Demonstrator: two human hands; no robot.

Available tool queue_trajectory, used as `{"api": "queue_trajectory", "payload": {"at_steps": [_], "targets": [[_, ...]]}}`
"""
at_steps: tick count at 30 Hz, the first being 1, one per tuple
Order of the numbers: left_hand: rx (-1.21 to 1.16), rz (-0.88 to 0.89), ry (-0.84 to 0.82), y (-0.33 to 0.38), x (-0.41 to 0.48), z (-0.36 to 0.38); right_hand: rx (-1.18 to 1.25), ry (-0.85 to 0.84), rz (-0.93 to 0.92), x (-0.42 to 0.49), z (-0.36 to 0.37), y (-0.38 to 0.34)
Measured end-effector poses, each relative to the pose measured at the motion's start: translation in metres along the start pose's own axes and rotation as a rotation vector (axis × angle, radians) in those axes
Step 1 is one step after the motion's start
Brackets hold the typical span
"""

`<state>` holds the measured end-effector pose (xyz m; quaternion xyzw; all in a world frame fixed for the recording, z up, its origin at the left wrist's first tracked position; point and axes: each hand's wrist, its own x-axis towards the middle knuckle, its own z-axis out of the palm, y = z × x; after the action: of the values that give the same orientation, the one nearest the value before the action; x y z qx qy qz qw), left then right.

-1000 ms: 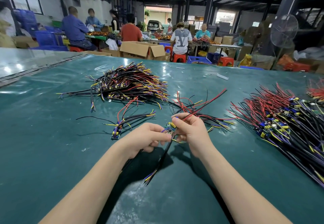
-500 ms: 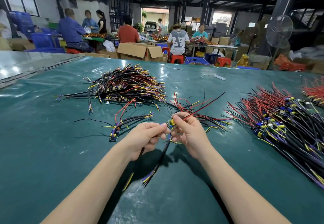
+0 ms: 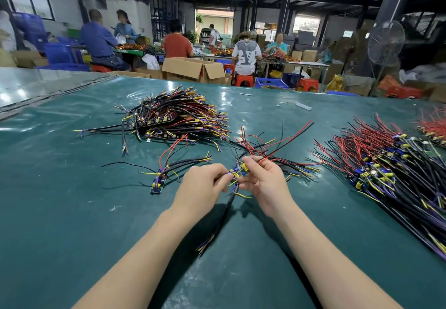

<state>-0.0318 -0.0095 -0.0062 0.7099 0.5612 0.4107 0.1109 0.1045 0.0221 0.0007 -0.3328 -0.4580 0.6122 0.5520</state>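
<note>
Board handling is in progress at the centre of the green table (image 3: 60, 224). 1 circuit board (image 3: 239, 172) sits between the 2 hands, raised just off the surface.

Grip state:
- The left hand (image 3: 202, 184) has its fingers curled, and thumb and forefinger pinch the circuit board at its 9 o'clock edge.
- The right hand (image 3: 264, 183) pinches the 3 o'clock end between thumb and forefinger, with red leads running out past the knuckles toward 1 o'clock.
- The black cable (image 3: 223, 217) hangs from the board toward 6 o'clock, and its stripped tips rest on the table.

Change over the last 1 second: both hands hold the same station and the board has not left them. The left fingertips have closed in tighter on the board edge. A thin yellow-tipped wire that showed below the left hand 0.5 seconds ago is no longer visible (probably gathered in with the rest). This points to lead dressing still under way, with the unit not yet ready to set down.

Reference positions:
- The dressed heap (image 3: 178, 117) lies at 11 o'clock.
- The loose heap (image 3: 386, 163) lies at 3 o'clock.
- 1 single board (image 3: 158, 183) lies at 9 o'clock, near the left hand.
</note>
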Motion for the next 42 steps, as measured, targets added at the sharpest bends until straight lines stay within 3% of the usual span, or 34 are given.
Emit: {"api": "queue_trajectory", "payload": {"at_steps": [3, 6, 9, 16, 23, 33, 38, 42], "targets": [[-0.003, 0.038, -0.142, 0.002, 0.001, -0.003, -0.032, -0.007, -0.041, 0.0, 0.0, 0.0], [-0.245, -0.075, -0.354, 0.008, 0.002, -0.005, -0.093, -0.008, -0.086, 0.0, 0.0, 0.001], [-0.315, -0.165, -0.442, 0.009, 0.003, -0.004, -0.108, -0.006, -0.106, 0.0, 0.001, 0.003], [0.06, -0.093, -0.174, 0.006, 0.002, -0.001, -0.133, -0.011, -0.088, 0.002, -0.001, 0.005], [0.013, -0.18, -0.114, 0.009, 0.003, 0.004, -0.119, 0.004, -0.059, 0.004, 0.001, 0.009], [-0.075, -0.116, -0.018, 0.014, 0.002, 0.003, 0.003, -0.007, 0.006, 0.002, 0.001, 0.004], [-0.3, -0.237, -0.031, 0.01, 0.004, 0.006, 0.052, -0.045, 0.071, 0.002, 0.001, 0.003], [-0.337, -0.276, -0.005, 0.008, 0.004, 0.007, -0.003, -0.038, 0.087, 0.003, 0.0, 0.003]]}}
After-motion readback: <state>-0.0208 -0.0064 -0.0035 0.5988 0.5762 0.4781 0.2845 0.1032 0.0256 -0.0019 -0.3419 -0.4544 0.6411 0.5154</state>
